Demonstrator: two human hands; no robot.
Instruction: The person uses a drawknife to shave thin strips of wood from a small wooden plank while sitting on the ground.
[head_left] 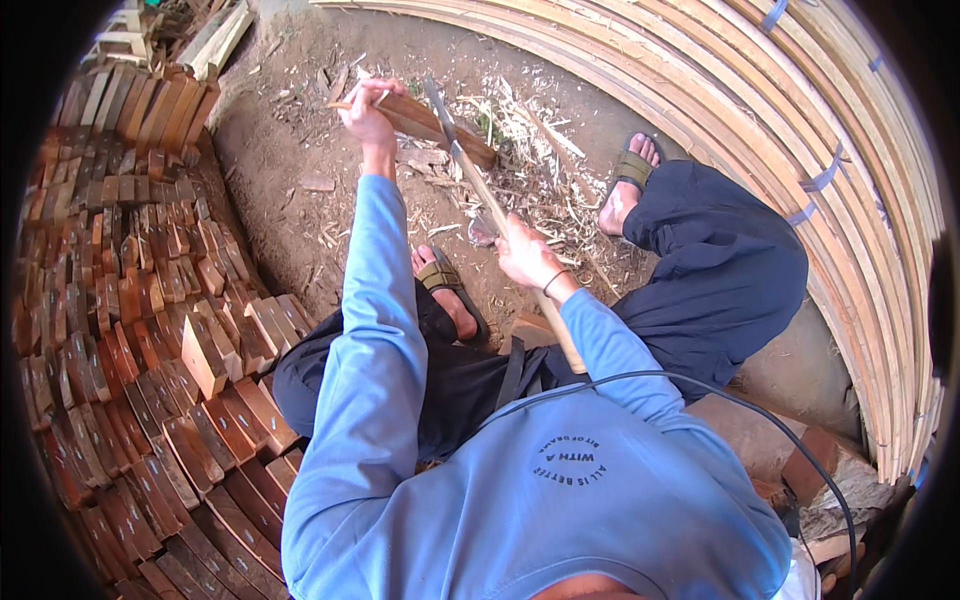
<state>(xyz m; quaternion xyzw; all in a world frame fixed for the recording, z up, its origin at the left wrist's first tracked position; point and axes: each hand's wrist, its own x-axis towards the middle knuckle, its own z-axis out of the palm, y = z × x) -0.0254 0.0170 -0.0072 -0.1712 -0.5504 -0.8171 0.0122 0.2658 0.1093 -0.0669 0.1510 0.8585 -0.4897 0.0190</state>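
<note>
- L. hand [370, 113]: closed on L. end of wood pc. [414, 118], pc. slanting, toward ground's [285, 150] far edge.
- R. hand [527, 252]: wrapped round shaft of axe-like tool [478, 185]; blade [440, 108] at pc., contact can't tell.
- Done, approx.: chips [520, 125] strewn beside pc. suggest hewing begun; cut blocks [140, 350] stacked along ground's L. edge.
- Left: pc. prob. unfinished; qty. of others can't tell.

Diffuse daylight is lighting everything fairly brightly, shadows looking soft. Blue sweatshirt [500, 500] is catching pale sheen along its folds. Left of the sweatshirt, stacked wood blocks [130, 345] are darkening toward the near rim. Ahead of it, dark trousers [720, 260] are losing some detail. Beyond it, rightward, long planks [780, 110] are bowing from fisheye distortion. Black vignetting is ringing the view.
</note>
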